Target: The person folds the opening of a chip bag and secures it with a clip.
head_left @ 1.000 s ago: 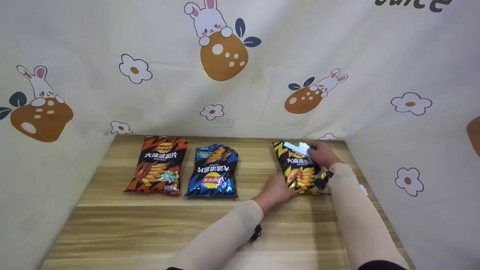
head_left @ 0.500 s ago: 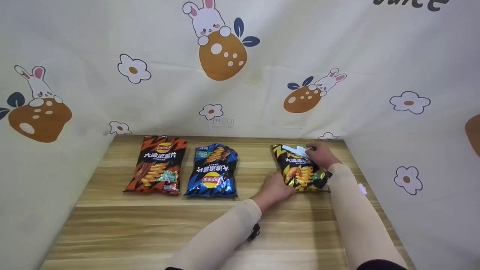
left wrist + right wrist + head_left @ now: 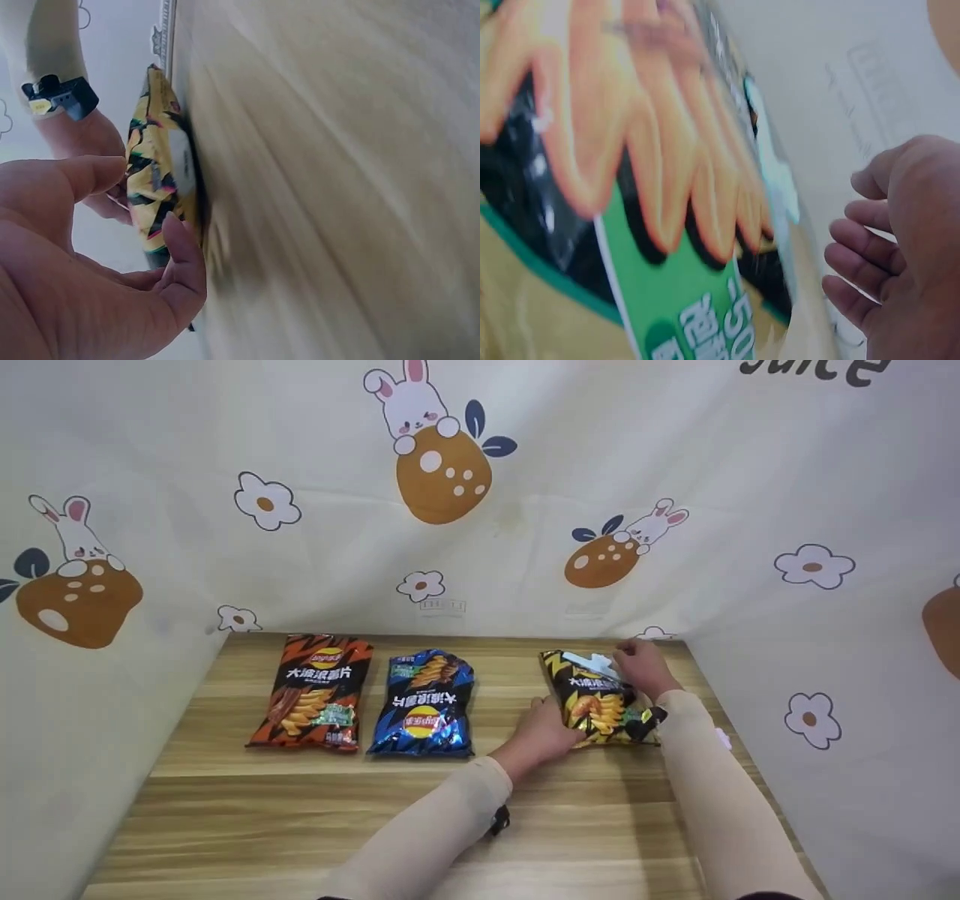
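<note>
A black and yellow bag of potato chips [image 3: 600, 711] lies at the right of the table, with a light blue bag clip [image 3: 592, 664] across its top end. My right hand [image 3: 643, 666] is beside the clip's right end. In the right wrist view its loosely bent fingers [image 3: 862, 244] stand apart from the clip [image 3: 778, 184], holding nothing. My left hand [image 3: 541, 735] is at the bag's lower left corner. In the left wrist view its thumb and fingers [image 3: 184, 266] are spread, close to the bag's yellow edge [image 3: 154, 180], without a grip on it.
A blue chip bag [image 3: 424, 705] lies left of the yellow one, and an orange chip bag [image 3: 311, 694] lies farther left. All are on a wood-grain table [image 3: 300, 825]. A printed fabric wall [image 3: 510, 547] encloses the back and sides.
The right hand has come off the clip, which stays on the bag. The left hand has shifted slightly left, its fingers loosening. The yellow bag's top has settled a little lower.
</note>
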A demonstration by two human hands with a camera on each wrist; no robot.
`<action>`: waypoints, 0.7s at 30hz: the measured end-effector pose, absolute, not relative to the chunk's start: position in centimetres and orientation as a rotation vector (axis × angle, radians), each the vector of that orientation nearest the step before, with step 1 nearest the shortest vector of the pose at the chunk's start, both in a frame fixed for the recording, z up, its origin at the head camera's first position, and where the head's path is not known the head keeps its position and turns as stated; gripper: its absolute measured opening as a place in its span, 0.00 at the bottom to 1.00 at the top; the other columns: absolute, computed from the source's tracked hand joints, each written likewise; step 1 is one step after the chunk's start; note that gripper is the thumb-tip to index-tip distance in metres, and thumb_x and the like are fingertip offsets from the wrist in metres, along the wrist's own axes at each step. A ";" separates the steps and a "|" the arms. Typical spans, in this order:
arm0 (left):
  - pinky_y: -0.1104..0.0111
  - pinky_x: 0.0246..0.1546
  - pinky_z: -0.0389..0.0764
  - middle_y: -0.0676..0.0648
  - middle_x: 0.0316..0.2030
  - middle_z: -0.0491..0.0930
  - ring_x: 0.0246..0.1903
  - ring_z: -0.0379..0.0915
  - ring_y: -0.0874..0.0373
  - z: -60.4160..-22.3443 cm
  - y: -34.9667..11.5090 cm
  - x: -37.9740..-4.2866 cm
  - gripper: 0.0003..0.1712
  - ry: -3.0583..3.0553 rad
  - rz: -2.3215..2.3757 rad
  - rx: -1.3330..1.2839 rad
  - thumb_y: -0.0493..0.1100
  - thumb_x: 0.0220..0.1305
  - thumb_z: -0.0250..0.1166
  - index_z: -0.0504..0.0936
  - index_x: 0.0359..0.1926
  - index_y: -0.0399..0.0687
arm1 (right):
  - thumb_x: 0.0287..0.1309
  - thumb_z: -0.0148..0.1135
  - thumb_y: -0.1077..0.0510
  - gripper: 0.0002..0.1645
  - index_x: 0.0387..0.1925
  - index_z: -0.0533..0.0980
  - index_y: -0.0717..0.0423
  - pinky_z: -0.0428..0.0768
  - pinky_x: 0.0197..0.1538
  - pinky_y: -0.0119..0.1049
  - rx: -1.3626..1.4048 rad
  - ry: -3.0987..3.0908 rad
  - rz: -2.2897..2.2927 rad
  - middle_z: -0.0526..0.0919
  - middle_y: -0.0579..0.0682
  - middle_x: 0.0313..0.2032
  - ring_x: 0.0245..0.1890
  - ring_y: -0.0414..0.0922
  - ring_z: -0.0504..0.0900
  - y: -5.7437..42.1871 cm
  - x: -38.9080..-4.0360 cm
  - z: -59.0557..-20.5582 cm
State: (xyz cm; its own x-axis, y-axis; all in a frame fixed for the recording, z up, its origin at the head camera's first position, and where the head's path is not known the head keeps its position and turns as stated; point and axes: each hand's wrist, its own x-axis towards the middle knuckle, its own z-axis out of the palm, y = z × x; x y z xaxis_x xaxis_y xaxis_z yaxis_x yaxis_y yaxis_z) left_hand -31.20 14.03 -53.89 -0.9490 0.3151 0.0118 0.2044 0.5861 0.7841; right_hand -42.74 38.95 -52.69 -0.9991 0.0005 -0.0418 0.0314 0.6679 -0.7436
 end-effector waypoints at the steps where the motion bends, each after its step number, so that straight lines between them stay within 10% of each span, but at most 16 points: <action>1: 0.53 0.60 0.81 0.40 0.55 0.81 0.54 0.74 0.47 -53.7 13.8 -31.2 0.41 2.681 1.286 0.424 0.47 0.62 0.81 0.77 0.71 0.36 | 0.84 0.52 0.54 0.31 0.74 0.72 0.73 0.77 0.70 0.60 0.034 2.837 -1.270 0.78 0.72 0.67 0.66 0.64 0.79 38.7 -42.6 -52.5; 21: 0.58 0.52 0.85 0.49 0.46 0.87 0.47 0.82 0.54 -49.4 1.6 -32.7 0.14 2.567 1.465 0.372 0.45 0.75 0.71 0.88 0.54 0.42 | 0.81 0.61 0.56 0.22 0.67 0.78 0.65 0.82 0.61 0.47 -0.250 2.894 -1.471 0.85 0.60 0.55 0.57 0.54 0.82 30.6 -36.2 -49.4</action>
State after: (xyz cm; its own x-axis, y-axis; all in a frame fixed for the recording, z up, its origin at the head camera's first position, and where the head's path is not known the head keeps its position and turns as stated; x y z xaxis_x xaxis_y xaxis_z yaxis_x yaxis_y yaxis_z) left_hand -32.67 1.59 -49.35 -0.9558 0.2935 -0.0179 0.1339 0.4886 0.8622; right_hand -36.17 30.59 -49.38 -0.9818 -0.0843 0.1704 -0.1874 0.5814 -0.7918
